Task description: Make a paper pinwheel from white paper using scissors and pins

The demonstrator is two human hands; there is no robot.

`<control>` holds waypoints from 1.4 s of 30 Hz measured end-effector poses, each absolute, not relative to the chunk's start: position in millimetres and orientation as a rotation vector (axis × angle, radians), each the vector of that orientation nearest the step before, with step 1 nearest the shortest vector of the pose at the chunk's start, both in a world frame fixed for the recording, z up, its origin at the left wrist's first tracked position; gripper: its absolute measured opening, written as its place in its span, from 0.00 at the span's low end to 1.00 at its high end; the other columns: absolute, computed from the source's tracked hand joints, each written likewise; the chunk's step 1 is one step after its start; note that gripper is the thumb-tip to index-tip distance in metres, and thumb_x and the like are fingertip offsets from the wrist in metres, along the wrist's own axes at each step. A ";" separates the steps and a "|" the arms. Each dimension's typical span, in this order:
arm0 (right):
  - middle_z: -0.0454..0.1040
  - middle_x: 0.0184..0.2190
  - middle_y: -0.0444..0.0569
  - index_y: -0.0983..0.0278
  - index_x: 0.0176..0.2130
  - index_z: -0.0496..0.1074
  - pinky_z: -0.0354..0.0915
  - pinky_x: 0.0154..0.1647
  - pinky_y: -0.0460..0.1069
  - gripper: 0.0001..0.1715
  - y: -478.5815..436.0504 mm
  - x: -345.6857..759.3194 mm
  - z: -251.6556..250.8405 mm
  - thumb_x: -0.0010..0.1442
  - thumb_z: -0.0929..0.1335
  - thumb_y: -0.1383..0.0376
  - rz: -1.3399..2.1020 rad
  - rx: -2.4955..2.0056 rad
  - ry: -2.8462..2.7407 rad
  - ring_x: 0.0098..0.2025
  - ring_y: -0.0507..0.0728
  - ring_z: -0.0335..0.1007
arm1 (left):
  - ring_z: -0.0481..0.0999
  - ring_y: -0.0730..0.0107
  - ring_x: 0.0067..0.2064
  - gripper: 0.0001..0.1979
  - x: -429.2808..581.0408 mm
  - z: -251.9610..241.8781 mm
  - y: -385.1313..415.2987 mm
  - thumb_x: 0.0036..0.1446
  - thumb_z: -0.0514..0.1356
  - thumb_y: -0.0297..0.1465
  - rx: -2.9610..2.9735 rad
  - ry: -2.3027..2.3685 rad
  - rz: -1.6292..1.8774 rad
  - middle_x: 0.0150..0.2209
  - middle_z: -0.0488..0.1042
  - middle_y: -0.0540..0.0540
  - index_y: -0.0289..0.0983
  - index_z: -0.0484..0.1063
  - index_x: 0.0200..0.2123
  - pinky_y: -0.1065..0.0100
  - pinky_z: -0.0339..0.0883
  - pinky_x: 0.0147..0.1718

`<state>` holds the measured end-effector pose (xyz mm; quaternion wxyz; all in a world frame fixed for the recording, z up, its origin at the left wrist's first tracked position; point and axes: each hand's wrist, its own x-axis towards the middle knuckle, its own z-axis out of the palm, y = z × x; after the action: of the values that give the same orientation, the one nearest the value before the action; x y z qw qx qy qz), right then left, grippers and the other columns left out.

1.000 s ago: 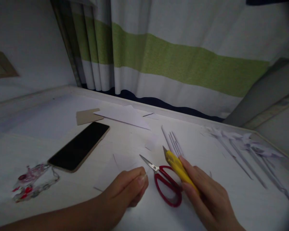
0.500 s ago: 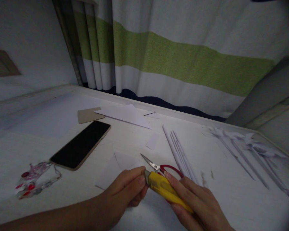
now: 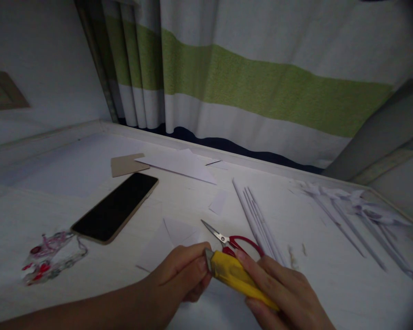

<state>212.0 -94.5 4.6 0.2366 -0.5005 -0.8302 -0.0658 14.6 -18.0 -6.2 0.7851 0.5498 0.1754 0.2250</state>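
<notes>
A yellow utility knife (image 3: pixel 241 277) is gripped in my right hand (image 3: pixel 289 293), its metal tip pointing left. My left hand (image 3: pixel 187 272) is closed, fingertips pinched together right at that metal tip. Whatever those fingers hold, if anything, is hidden. Just beyond the knife lie scissors (image 3: pixel 223 238) with red handles, partly covered by my right hand. Under and beside my left hand is a folded white sheet of paper (image 3: pixel 174 231).
A black-screened phone (image 3: pixel 117 206) with a beaded strap (image 3: pixel 43 266) lies left. Behind are a beige card (image 3: pixel 127 165) and a white paper triangle (image 3: pixel 182 162). Rolled paper sticks (image 3: pixel 258 220) lie right of the scissors, paper pinwheels (image 3: pixel 351 206) farther right. A curtain (image 3: pixel 261 82) hangs behind.
Both hands and the knife have shifted slightly downward together. A little more of the scissors' red handle shows. The things on the table stay where they were.
</notes>
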 end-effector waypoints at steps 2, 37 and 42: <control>0.72 0.31 0.50 0.59 0.58 0.49 0.67 0.28 0.44 0.26 -93.9 213.0 2.9 0.61 0.55 0.60 -0.200 -1.365 -2.280 0.31 0.53 0.70 | 0.47 0.79 0.19 0.16 13.5 -5.1 -17.4 0.57 0.46 0.40 1.238 0.405 0.484 0.18 0.49 0.56 0.36 0.54 0.23 0.73 0.42 0.17; 0.67 0.26 0.41 0.62 0.29 0.65 0.63 0.24 0.41 0.09 -73.9 190.4 11.8 0.45 0.69 0.68 0.898 -1.445 -1.299 0.26 0.49 0.65 | 0.52 0.79 0.19 0.16 25.4 -11.1 -18.4 0.59 0.42 0.38 1.547 0.577 0.378 0.16 0.53 0.57 0.35 0.62 0.29 0.75 0.48 0.18; 0.67 0.25 0.42 0.63 0.30 0.63 0.63 0.26 0.45 0.08 -68.7 175.2 9.3 0.48 0.66 0.72 1.124 -1.295 -1.250 0.25 0.49 0.64 | 0.55 0.77 0.22 0.14 25.2 -2.1 -19.0 0.59 0.42 0.35 1.767 0.593 0.306 0.20 0.54 0.55 0.36 0.63 0.29 0.75 0.50 0.22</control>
<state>175.2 -68.7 9.3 0.4882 -0.5325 -0.5141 0.4624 25.2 -19.0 -2.1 0.5862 0.7579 0.2544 0.1314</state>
